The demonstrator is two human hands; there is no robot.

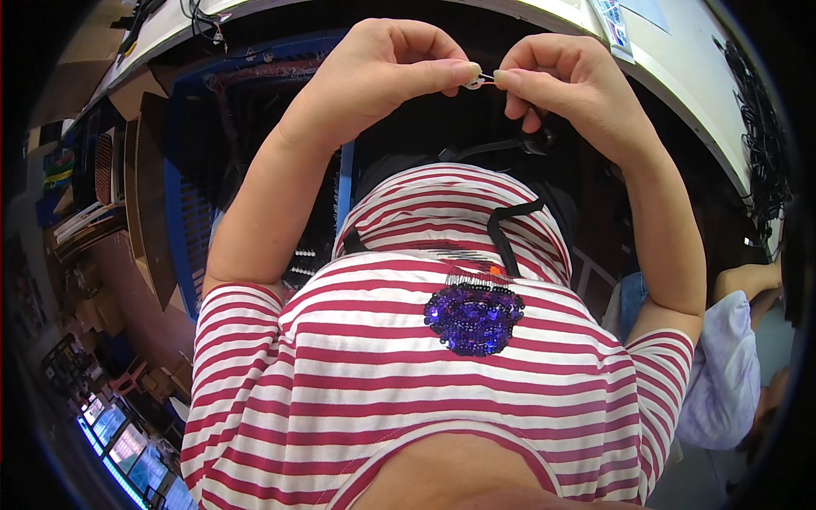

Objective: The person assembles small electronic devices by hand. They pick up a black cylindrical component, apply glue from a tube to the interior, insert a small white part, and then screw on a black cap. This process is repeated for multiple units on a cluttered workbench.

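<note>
Both my hands meet high in the middle of the view, in front of the table edge. My left hand [408,64] is closed, its thumb and forefinger pinching a small white connector [473,83]. Thin red and dark wires [488,82] run from that piece across the short gap to the right. My right hand [557,85] is closed too, with thumb and forefinger pinched on these wires and the other fingers curled. How the wires join the connector is too small to make out.
A blue plastic crate [183,183] stands at left, beside cardboard boxes [146,195]. The white table [680,72] curves along the top and right, with bundled black cables [755,119] at its right end. Another person's light sleeve [722,374] shows at lower right.
</note>
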